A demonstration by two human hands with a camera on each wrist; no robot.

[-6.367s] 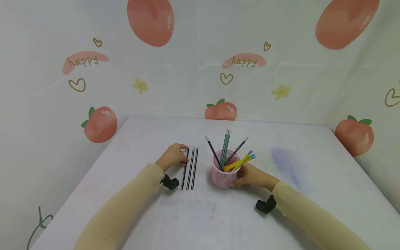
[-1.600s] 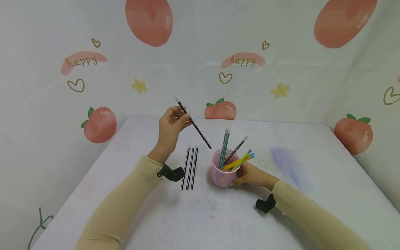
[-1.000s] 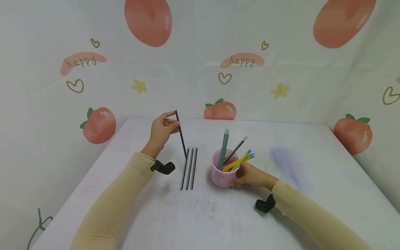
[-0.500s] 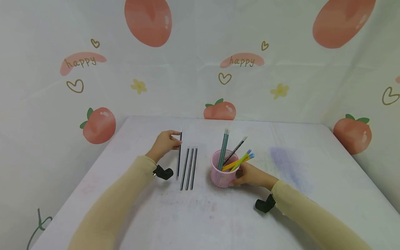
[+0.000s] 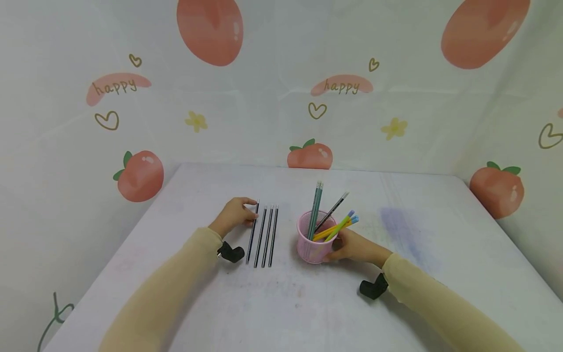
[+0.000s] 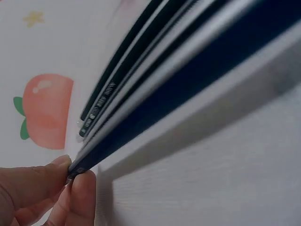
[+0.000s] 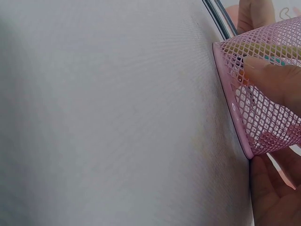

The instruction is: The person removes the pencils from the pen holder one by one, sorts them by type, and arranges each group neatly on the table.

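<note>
Right hand point(image 5: 354, 246) is gripping pink cup point(image 5: 313, 252); left of cup, left hand point(image 5: 234, 215) is pinching newly lowered pencil point(image 5: 251, 239), apparently widening row point(image 5: 267, 237).

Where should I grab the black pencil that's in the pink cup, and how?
Pinch the black pencil just below its pale top, coming down from above. It leans to the right, and that end sticks out past the rim of the pink cup, apart from the dark green pencils, so there should be room. The right hand holds the cup.

White table point(image 5: 299, 322), black pencils point(image 5: 267, 236), pink cup point(image 5: 313, 252)
</note>
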